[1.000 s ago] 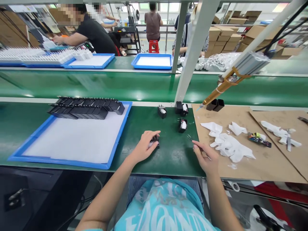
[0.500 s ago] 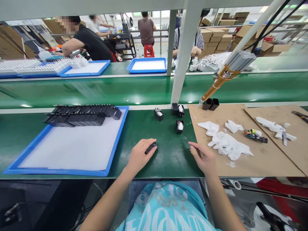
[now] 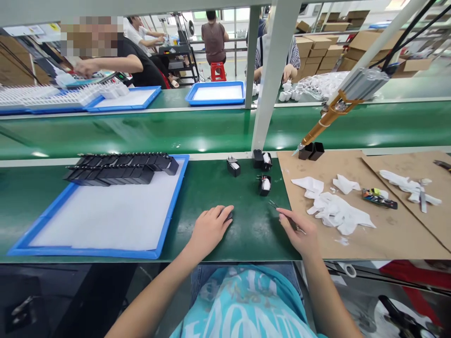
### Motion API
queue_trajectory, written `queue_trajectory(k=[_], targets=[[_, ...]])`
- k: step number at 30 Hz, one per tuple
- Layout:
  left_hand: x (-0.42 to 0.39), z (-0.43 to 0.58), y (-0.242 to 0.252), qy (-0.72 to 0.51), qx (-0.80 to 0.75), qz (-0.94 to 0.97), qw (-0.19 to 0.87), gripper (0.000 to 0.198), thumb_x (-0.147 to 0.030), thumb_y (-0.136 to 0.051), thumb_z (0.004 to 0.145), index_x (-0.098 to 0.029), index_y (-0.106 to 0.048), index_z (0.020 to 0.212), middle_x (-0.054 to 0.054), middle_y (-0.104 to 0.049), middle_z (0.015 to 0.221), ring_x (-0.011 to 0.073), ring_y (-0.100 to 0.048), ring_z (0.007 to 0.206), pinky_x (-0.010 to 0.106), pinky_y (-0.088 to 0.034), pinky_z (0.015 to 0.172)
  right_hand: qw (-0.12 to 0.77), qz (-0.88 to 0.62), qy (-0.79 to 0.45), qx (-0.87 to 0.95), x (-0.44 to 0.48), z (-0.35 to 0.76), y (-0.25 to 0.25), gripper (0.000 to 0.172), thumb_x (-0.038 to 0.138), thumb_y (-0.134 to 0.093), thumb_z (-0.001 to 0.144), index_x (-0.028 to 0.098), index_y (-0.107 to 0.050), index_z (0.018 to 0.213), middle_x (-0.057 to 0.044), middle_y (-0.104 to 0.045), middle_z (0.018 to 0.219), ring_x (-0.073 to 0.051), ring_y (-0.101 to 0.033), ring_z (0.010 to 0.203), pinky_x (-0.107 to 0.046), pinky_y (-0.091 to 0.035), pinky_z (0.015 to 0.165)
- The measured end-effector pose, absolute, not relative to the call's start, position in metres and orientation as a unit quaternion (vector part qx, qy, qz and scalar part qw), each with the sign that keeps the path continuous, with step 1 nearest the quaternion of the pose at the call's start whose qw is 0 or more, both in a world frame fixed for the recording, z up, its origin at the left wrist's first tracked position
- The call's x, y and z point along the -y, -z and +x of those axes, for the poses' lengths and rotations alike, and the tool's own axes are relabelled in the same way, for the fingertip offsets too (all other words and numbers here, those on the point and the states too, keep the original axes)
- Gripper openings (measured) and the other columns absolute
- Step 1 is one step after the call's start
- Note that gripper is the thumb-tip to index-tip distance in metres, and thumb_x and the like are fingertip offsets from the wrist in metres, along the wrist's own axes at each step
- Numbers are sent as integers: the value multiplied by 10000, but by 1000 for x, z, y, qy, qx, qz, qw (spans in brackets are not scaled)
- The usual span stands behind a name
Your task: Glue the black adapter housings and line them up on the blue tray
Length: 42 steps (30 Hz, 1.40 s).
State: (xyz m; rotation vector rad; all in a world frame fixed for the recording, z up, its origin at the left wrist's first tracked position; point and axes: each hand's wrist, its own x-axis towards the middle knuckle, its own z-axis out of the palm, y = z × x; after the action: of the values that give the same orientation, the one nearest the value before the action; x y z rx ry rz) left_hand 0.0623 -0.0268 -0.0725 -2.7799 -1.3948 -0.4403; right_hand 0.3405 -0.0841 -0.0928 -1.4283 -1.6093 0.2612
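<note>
Here, to the right of the blue tray (image 3: 105,252), both my hands are over the green bench (image 3: 253,239). My left hand (image 3: 210,230) is the nearer to the tray, back up. Its fingers are drawn in narrow around a black piece (image 3: 230,215), which sits low at the bench, right of the tray's near half. Most of the piece is under my fingers; only a dark end shows past them, so I cannot tell which face is up.

My right hand (image 3: 302,232), farther right of the tray, holds tweezers (image 3: 276,207) pinched between thumb and fingers. Prongs slightly apart at the tips, nothing between them, pointing up and toward the tray side.

In the tray: two rows of black plugs (image 3: 116,171) along its far end, packed close, pins up; white liner bare in front of them.

Loose items right of the tray: a lone plug (image 3: 233,167) level with its far part, white patch showing; a pair (image 3: 262,160) farther right, side by side; another plug (image 3: 264,185) nearer me, pins toward the tray.

Farthest from the tray, cardboard (image 3: 369,244) with crumpled white scraps (image 3: 338,213), a circuit board (image 3: 378,198), and two dark cases (image 3: 312,151) beside an amber dispenser (image 3: 320,126) slanting down.
</note>
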Motion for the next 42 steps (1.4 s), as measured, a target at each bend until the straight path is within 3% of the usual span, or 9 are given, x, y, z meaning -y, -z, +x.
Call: queue_trajectory(k=[4,6,10,16,22,27,31,37,42], targets=[[24,59,72,176,472,-848,-166,319,-315,-467,964,-246,-563,1261,73,-653,1060,217,-648,914,340,-515,779,467,-592,-107,648,84,341,93,172,209,-592,899,230,-714,1019,16,-679,709,-98,-541,553,-240,-446,550],[21,57,70,246,496,-755,-350,383,-389,-440,964,-258,-504,1318,69,-640,1042,217,-644,925,340,-523,773,464,-594,-111,648,84,341,93,173,230,-581,907,230,-713,1019,8,-684,712,-105,-549,554,-246,-453,547],[17,58,62,355,461,-439,-685,541,-508,-395,943,-238,-373,1411,57,-617,912,189,-630,712,294,-482,556,456,-594,-106,654,83,341,93,190,248,-568,917,227,-696,1056,-14,-694,761,-116,-556,566,-254,-467,551],[19,54,52,403,393,-317,-763,551,-491,-411,926,-246,-430,1419,60,-599,890,149,-567,664,267,-444,535,405,-623,-55,666,80,342,102,290,241,-544,926,235,-633,1202,-6,-655,737,-135,-581,585,-257,-487,549],[14,22,48,403,457,-494,-620,688,-455,-563,870,-274,-317,1486,81,-623,1105,212,-632,918,347,-526,770,328,-618,8,715,69,350,127,469,92,-413,875,262,-610,1265,-66,-692,956,-222,-663,850,-365,-561,752],[-36,-37,45,301,597,-723,-174,702,-429,-556,888,-201,-303,1501,151,-572,1293,300,-550,1163,436,-440,973,350,-621,-25,701,65,361,124,469,148,-412,885,302,-594,1290,-76,-629,1005,-213,-653,854,-370,-570,745],[-85,-93,40,137,672,-723,80,693,-399,-516,887,-72,-351,1476,212,-632,1099,370,-525,1067,483,-412,907,426,-640,-87,633,53,384,101,496,357,-546,886,311,-492,1378,-96,-603,1142,-252,-640,973,-421,-568,806],[-119,-122,43,66,670,-713,196,583,-380,-476,899,-126,-448,1423,206,-563,1186,377,-451,1110,461,-359,908,611,-630,-133,461,-2,424,61,733,434,-724,750,362,-417,1411,-125,-457,1441,-319,-520,1250,-511,-496,964],[-121,-108,40,151,682,-687,202,610,-387,-536,875,-126,-447,1418,230,-452,1335,412,-422,1157,499,-363,919,692,-592,-195,364,-68,459,37,861,406,-812,553,320,-442,1325,-110,-425,1442,-312,-465,1301,-486,-506,964]])
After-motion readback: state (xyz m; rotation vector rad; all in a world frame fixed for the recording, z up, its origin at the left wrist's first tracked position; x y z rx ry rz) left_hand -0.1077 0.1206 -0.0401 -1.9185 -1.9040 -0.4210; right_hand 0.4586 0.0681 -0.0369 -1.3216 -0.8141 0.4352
